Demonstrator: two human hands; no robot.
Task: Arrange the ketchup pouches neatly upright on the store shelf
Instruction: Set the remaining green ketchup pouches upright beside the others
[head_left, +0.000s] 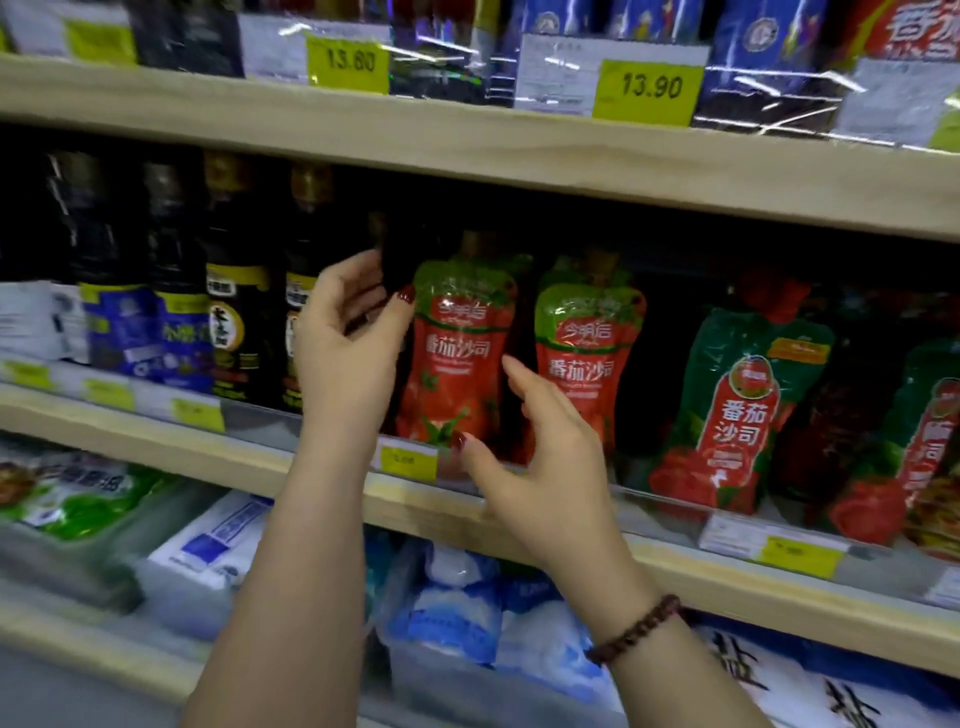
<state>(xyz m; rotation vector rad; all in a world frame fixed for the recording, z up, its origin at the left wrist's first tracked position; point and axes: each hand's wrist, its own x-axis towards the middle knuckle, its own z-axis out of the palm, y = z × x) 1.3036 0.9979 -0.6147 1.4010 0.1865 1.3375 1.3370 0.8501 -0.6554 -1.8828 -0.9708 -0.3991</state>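
While both hands' fingers spread loose, the ketchup pouch stands upright between them, barely touched

Your arms are bare, no sleeves in view. Your hands, left and right, have dark red polish on the nails. Your right wrist carries a bracelet of round dark reddish-brown beads, at about 5 o'clock from that hand.
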